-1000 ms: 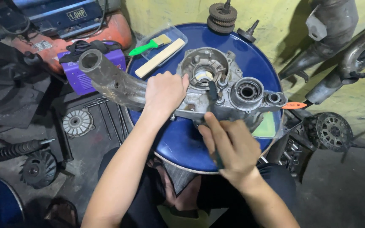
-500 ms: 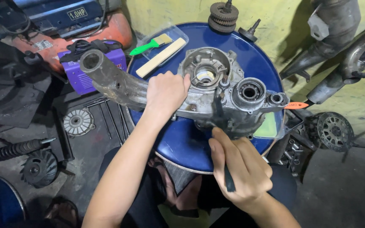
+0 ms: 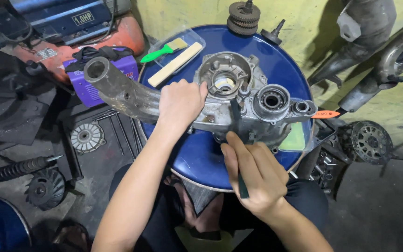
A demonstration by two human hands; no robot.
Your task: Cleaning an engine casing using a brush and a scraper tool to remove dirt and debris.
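At the upper left of the frame I see an orange-red machine (image 3: 117, 35) with a small pale rectangular label on its dark top, and a purple box (image 3: 94, 86) below it. Right of these, a clear plastic tray (image 3: 183, 44) holds a green-handled brush (image 3: 162, 50) and a pale flat stick (image 3: 174, 64). My left hand (image 3: 179, 103) lies palm down, gripping a grey engine casing (image 3: 248, 100) on a blue round drum top (image 3: 201, 158). The casing's long axis runs left to right, its tube end pointing to the upper left. My right hand (image 3: 253, 175), just below the casing, is clenched around a dark slim tool (image 3: 242, 186) pointing downward.
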